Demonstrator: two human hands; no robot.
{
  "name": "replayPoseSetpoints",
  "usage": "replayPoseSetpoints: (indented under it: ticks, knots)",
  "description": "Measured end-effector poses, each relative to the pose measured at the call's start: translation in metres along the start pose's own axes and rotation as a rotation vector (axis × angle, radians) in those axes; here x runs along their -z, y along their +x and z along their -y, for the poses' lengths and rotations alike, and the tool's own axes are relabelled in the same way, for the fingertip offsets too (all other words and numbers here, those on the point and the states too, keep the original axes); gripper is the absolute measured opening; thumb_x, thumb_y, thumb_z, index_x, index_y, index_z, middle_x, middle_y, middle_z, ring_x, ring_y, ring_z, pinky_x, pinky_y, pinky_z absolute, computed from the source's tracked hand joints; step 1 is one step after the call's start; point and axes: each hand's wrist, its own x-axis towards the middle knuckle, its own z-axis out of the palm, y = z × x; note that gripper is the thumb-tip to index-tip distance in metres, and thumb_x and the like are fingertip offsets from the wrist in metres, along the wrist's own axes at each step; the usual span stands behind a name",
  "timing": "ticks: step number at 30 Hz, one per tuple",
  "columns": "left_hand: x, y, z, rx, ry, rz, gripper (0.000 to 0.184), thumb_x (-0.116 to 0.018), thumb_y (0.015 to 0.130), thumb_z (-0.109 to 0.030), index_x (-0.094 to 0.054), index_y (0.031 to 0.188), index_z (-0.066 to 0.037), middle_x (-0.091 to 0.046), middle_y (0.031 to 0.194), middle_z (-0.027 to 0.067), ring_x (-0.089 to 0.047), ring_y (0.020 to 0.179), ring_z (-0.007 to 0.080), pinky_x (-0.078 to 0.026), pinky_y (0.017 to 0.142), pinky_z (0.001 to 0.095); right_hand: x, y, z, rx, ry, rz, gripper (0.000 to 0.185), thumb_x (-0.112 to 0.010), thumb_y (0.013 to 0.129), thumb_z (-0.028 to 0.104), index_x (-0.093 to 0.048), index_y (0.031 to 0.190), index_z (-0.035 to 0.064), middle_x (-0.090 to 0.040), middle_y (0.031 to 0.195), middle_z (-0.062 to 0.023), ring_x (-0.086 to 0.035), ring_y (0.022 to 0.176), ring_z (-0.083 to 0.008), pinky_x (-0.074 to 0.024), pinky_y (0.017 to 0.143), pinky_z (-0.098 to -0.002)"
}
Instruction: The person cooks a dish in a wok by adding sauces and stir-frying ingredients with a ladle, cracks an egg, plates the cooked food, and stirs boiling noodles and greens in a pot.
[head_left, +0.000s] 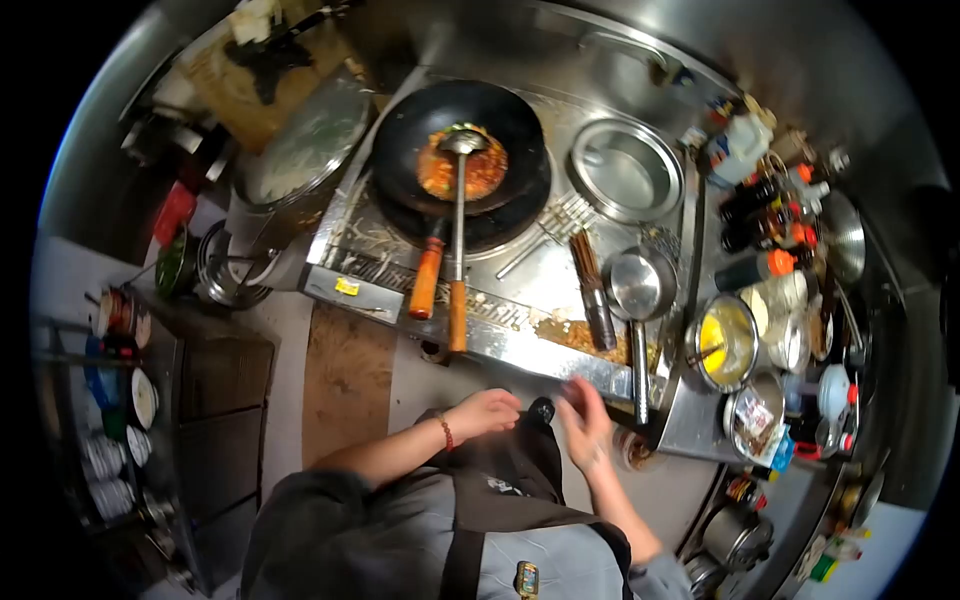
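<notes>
A wide stainless-steel stove surface (545, 290) is stretching before the person. On its left part, a round black wok (400, 160) is sitting, its orange wooden handle (427, 278) pointing toward the person. A long wooden-handled metal ladle (460, 225) is resting in the wok's red-orange sauced food (486, 176). Near the surface's front edge, the left hand (484, 411) is hovering unclenched, fingers loosely curling; the right hand (587, 424) is hovering too, fingers extending.

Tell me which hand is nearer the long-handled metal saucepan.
Right. In the picture, the right hand is beside the handle of the saucepan, apart from it; the left hand is farther left, below the ladle.
</notes>
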Motion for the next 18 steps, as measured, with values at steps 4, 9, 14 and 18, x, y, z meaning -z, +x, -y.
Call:
replayPoseSetpoints:
  ticks: [4,9,14,18]
  knots:
    - [0.028,-0.044,0.021,-0.215,-0.266,-0.25,0.026,-0.054,0.088,-0.012,-0.05,0.113,-0.004,-0.059,0.104,0.0079,-0.058,0.092,0.0145,-0.047,0.08,0.0248,-0.115,0.096,0.061,0.127,-0.009,0.366,0.104,-0.074,0.068,0.036,-0.01,0.137,-0.008,-0.03,0.135,-0.0273,-0.042,0.118,-0.0338,-0.0332,0.099,-0.0345]
    - [0.06,-0.112,0.077,-0.432,-0.564,-0.603,0.023,-0.054,0.088,-0.012,-0.052,0.11,-0.004,-0.061,0.099,0.0088,-0.06,0.089,0.0171,-0.048,0.078,0.0272,-0.124,0.178,0.035,-0.009,0.167,0.101,0.035,-0.056,0.075,0.002,-0.049,0.109,-0.0035,-0.058,0.081,-0.0107,-0.057,0.073,-0.0219,-0.0467,0.068,-0.0319]
    - [0.063,-0.117,0.145,-0.249,-0.663,-0.792,0.022,-0.057,0.086,-0.01,-0.052,0.107,-0.004,-0.06,0.096,0.0081,-0.059,0.087,0.0156,-0.048,0.075,0.027,-0.105,0.193,0.101,-0.227,0.345,0.282,0.023,-0.051,0.087,0.017,-0.054,0.103,0.0004,-0.047,0.054,-0.0027,-0.043,0.04,-0.0117,-0.0344,0.035,-0.0256]
    - [0.033,-0.108,0.139,-0.25,-0.603,-0.72,0.023,-0.059,0.085,-0.012,-0.052,0.106,-0.005,-0.061,0.092,0.0049,-0.059,0.083,0.0131,-0.047,0.072,0.0247,-0.056,0.173,0.092,0.161,-0.188,0.371,0.027,-0.053,0.084,0.018,-0.056,0.103,-0.0006,-0.059,0.062,-0.0093,-0.053,0.048,-0.0152,-0.0422,0.044,-0.0285]
